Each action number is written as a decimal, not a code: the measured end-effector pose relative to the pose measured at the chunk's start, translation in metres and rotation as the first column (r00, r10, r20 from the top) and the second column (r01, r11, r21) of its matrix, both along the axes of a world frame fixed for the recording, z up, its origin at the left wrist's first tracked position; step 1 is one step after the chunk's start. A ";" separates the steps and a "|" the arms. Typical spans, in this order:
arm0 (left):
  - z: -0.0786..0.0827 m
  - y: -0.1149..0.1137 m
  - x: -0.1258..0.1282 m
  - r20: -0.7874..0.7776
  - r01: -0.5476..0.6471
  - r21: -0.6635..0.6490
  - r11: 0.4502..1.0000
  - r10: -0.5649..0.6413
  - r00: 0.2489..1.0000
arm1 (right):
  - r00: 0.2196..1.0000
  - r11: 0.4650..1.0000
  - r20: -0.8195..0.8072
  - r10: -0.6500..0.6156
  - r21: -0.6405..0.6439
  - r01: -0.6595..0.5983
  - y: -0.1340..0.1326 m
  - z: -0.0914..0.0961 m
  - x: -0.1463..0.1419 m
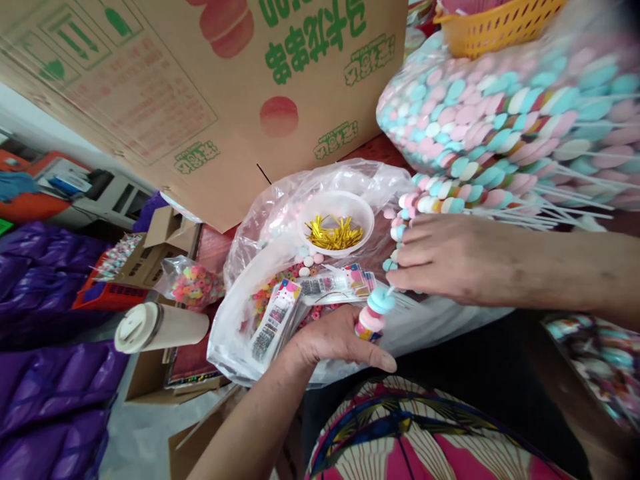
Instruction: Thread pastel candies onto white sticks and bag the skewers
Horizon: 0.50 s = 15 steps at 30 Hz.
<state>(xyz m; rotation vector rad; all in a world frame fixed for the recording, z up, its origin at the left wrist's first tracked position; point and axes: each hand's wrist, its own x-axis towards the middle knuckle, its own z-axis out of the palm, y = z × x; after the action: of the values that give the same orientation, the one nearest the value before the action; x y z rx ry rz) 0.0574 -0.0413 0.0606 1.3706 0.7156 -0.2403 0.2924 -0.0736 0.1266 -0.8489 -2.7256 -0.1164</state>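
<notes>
My left hand (345, 337) is closed around a marshmallow skewer (381, 301) with pale blue and pink pieces, its thumb stretched out. The white stick tip pokes up from the top blue piece. Right beside that tip is my right hand (430, 253), palm down with fingers bent together; what they pinch is hidden. Loose blue and pink marshmallows (399, 232) lie under and beyond its fingers. Below both hands, a clear plastic bag (235, 353) holds ring-shaped candies (270, 287), printed wrappers (275, 323) and a white bowl (369, 220) of gold twist ties (334, 233).
Finished marshmallow skewers (500, 143) are heaped at the right, beneath a yellow basket (500, 30). A large cardboard box (225, 153) stands behind the bag. On the left are a lidded cup (165, 327), a bag of colourful candies (195, 285) and purple packages (45, 400).
</notes>
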 end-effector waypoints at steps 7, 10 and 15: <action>-0.001 -0.002 0.009 0.010 -0.037 0.001 0.999 0.037 0.999 | 0.979 0.916 0.206 0.001 -0.392 0.081 0.006 -0.008 -0.018; 0.002 -0.001 0.017 -0.048 0.010 0.093 0.996 -0.006 0.999 | 0.980 0.899 0.194 -0.032 -0.422 0.113 0.001 -0.023 -0.030; 0.017 0.004 0.010 0.053 -0.157 0.385 0.909 0.148 0.988 | 0.989 0.874 0.049 -0.138 -0.464 0.145 -0.001 -0.039 -0.025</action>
<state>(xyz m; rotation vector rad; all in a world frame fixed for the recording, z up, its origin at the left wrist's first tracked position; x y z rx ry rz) 0.0674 -0.0377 0.0776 1.6809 0.8790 0.0476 0.2677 -0.0742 0.0880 -1.1748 -2.7397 0.5323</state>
